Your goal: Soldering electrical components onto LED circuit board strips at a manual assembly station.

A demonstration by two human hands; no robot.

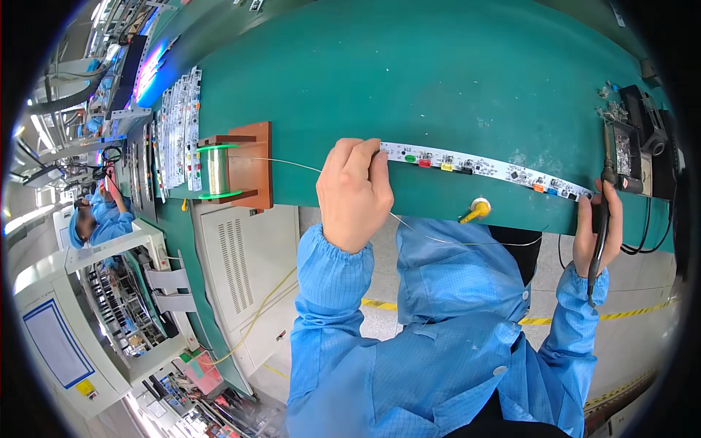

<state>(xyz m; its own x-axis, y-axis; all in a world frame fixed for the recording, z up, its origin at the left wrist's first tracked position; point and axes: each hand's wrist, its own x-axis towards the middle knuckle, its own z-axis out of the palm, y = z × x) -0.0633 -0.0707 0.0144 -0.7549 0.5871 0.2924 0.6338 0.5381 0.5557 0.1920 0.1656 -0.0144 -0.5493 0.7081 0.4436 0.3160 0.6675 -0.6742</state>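
Observation:
A long white circuit board strip (496, 167) with small green, red, yellow, orange and blue parts lies over the green table near its front edge. My left hand (355, 193) pinches its left end. Thin solder wire (285, 162) runs from a spool (218, 171) to that hand and comes out below it, trailing over my lap. At the strip's other end, the thumb and fingers of my right hand (600, 223) close on the board. This hand also holds a slim black soldering iron (602, 237), lying along the fingers toward the wrist.
The spool sits in a brown stand (261, 164). Several board strips (179, 135) lie side by side at the far left. A black soldering iron stand (634, 142) with cables is at right. A yellow plug (477, 210) hangs at the front edge. Another person (102, 215) sits at left.

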